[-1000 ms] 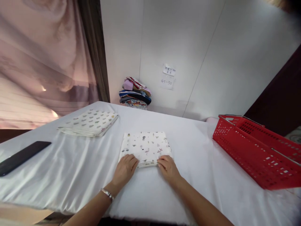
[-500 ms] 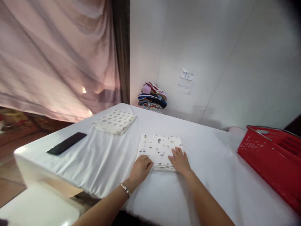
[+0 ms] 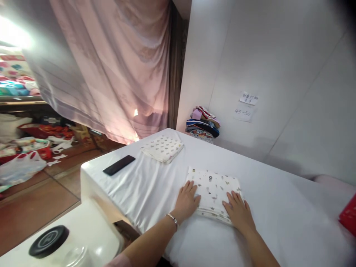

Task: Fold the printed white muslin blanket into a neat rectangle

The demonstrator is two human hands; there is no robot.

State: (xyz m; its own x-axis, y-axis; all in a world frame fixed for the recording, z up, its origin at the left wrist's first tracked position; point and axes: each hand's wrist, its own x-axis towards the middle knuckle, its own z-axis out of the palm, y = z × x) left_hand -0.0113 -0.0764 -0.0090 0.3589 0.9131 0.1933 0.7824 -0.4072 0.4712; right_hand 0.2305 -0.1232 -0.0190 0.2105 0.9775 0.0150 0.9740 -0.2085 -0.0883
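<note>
A folded white cloth [image 3: 214, 189] with small printed figures lies on the white-covered table [image 3: 278, 211] in front of me. On its left front corner rests my left hand [image 3: 187, 200], fingers stretched out and palm down. My right hand [image 3: 238, 212] lies flat on the cloth's right front part with its fingers spread. Neither hand grips anything. Farther back on the left is a second folded cloth [image 3: 164, 147] with grey-green motifs.
A black phone-like slab [image 3: 119, 165] lies near the table's left edge. Behind the table stands a pile of folded clothes [image 3: 203, 124]. A red basket [image 3: 349, 215] shows at far right. At lower left, a black-lidded jar [image 3: 48, 241] stands on a white surface.
The view has swung left, so the basket has nearly left the picture. Both hands, earlier pinching the cloth's front edge, have opened and now lie flat on top.
</note>
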